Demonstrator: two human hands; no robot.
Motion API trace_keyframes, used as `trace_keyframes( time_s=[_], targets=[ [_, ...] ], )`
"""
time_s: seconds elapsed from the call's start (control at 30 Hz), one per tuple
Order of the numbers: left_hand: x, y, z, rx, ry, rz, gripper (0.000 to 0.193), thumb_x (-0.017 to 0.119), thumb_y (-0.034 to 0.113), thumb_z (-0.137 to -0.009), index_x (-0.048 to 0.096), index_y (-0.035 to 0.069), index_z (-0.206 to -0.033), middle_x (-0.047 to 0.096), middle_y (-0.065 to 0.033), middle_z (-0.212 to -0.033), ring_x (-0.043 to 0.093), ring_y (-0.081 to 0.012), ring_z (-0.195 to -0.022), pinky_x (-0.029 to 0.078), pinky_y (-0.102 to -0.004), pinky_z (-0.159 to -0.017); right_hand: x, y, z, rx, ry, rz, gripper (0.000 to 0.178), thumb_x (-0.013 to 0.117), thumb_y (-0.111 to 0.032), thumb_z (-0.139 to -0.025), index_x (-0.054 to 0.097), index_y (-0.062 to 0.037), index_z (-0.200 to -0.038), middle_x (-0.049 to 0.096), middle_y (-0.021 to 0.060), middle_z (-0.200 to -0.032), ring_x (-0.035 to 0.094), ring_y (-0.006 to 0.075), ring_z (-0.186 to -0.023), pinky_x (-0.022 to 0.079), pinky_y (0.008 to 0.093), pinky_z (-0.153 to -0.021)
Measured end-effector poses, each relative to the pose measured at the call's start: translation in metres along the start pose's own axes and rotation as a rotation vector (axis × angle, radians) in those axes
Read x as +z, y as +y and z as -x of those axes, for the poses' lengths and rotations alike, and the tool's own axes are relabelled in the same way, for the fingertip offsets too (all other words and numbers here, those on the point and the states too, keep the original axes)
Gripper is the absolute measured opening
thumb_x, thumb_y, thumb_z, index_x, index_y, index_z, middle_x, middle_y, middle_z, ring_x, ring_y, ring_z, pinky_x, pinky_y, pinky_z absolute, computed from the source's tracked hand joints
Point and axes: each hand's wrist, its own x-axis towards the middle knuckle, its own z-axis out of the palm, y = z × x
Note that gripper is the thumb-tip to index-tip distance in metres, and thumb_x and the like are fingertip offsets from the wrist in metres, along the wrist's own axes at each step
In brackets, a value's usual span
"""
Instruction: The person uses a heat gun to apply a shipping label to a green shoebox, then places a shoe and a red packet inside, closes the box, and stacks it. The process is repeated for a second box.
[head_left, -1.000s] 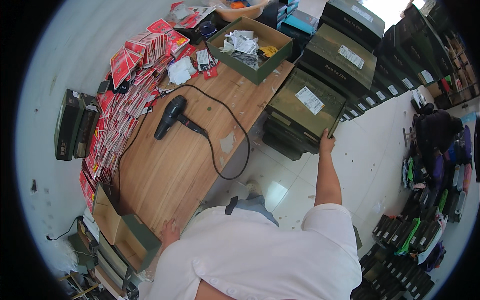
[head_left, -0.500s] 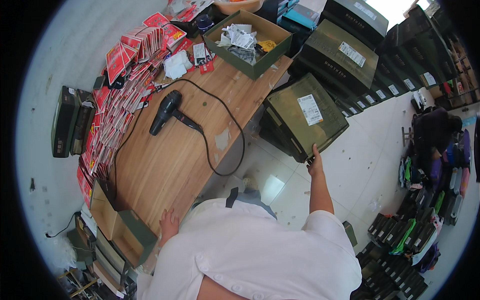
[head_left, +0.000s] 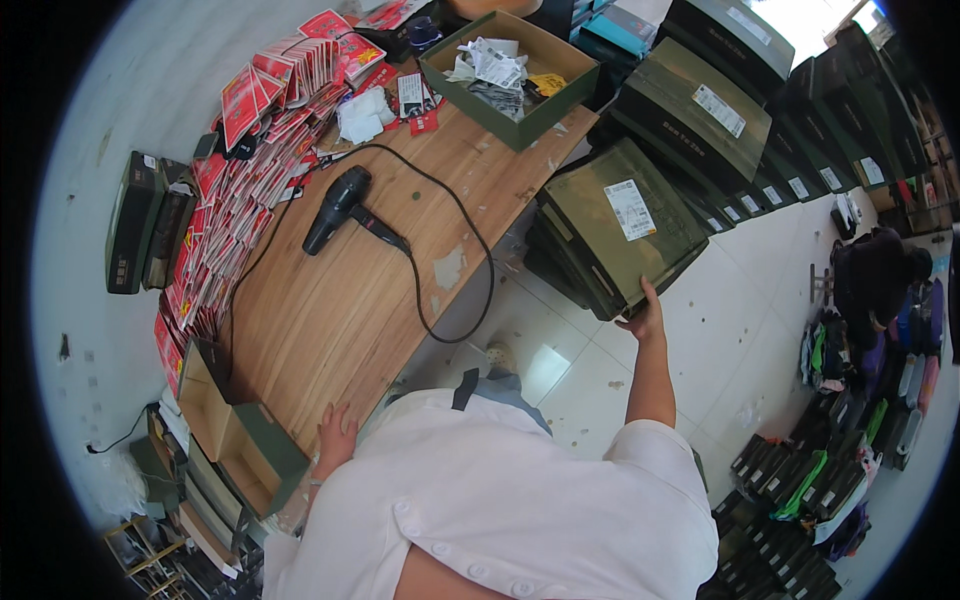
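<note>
My right hand [head_left: 644, 314] grips the near corner of a dark green shoe box [head_left: 585, 215] with a white label on its lid. The thumb lies on top and the fingers curl under the edge. This box is on top of a stack just off the table's right edge. My left hand [head_left: 337, 437] rests on the near edge of the wooden table [head_left: 300, 340], fingers spread and nothing in them. A black hair dryer [head_left: 338, 208] lies on the table, its cord looping to the right and back.
Red printed cards [head_left: 235, 210] are heaped along the wall side. An open green box [head_left: 525, 130] of paper scraps stands at the table's far end, an empty open box [head_left: 262, 460] near left. Larger boxes [head_left: 690, 115] are stacked far right. A person in dark clothes [head_left: 875, 275] is at right.
The view has shifted slightly, so most things appear a little higher. My right hand stays at the shoe box's corner, its fingers now further under the edge. My left hand keeps its place.
</note>
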Motion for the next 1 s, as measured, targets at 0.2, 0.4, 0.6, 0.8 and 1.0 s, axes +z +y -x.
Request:
trace_keyframes(
  time_s=[0.2, 0.4, 0.6, 0.8, 1.0],
  targets=[
    [-0.007, 0.0, -0.008, 0.067, 0.008, 0.038, 0.046, 0.059, 0.029, -0.092, 0.052, 0.013, -0.135, 0.033, -0.0265, -0.149, 0.035, -0.0406, -0.137, 0.022, -0.0592, -0.112, 0.003, 0.01, -0.001, -0.131, 0.01, -0.073, 0.068, 0.077, -0.047, -0.074, 0.05, -0.0191, -0.13, 0.055, 0.003, -0.126, 0.05, 0.0225, -0.113, 0.043, 0.0439, -0.086],
    [-0.021, 0.019, -0.024, 0.191, 0.081, 0.151, 0.043, 0.06, 0.026, -0.093, 0.055, 0.012, -0.133, 0.039, -0.0275, -0.146, 0.038, -0.0405, -0.135, 0.025, -0.054, -0.112, 0.006, 0.0, 0.018, -0.179, 0.177, 0.033, 0.05, 0.08, -0.043, -0.072, 0.06, -0.013, -0.107, 0.062, 0.0019, -0.093, 0.058, 0.0167, -0.079, 0.045, 0.0282, -0.059],
    [-0.029, 0.023, -0.028, 0.23, 0.123, 0.178, 0.041, 0.06, 0.024, -0.093, 0.056, 0.013, -0.133, 0.042, -0.0268, -0.144, 0.04, -0.0406, -0.133, 0.031, -0.0471, -0.11, 0.028, 0.017, 0.049, -0.294, 0.316, 0.035, 0.061, 0.081, -0.045, -0.071, 0.06, -0.0049, -0.112, 0.064, 0.0078, -0.098, 0.062, 0.0212, -0.084, 0.053, 0.0361, -0.066],
    [-0.002, 0.005, -0.013, 0.152, 0.141, 0.257, 0.04, 0.06, 0.024, -0.093, 0.056, 0.011, -0.131, 0.042, -0.028, -0.143, 0.041, -0.041, -0.132, 0.03, -0.0486, -0.111, 0.022, 0.067, 0.048, -0.055, 0.019, 0.08, 0.104, 0.067, -0.07, -0.074, 0.028, -0.0128, -0.151, 0.033, 0.0142, -0.153, 0.034, 0.0364, -0.137, 0.027, 0.0648, -0.107],
    [0.0, 0.001, -0.011, 0.176, 0.119, 0.168, 0.04, 0.06, 0.025, -0.093, 0.057, 0.011, -0.13, 0.041, -0.0282, -0.144, 0.042, -0.0405, -0.132, 0.029, -0.0489, -0.111, 0.018, 0.079, 0.013, -0.168, -0.271, -0.239, 0.117, 0.054, -0.086, -0.069, 0.018, -0.014, -0.154, 0.017, 0.0122, -0.16, 0.019, 0.0359, -0.144, 0.018, 0.0694, -0.107]
  ],
)
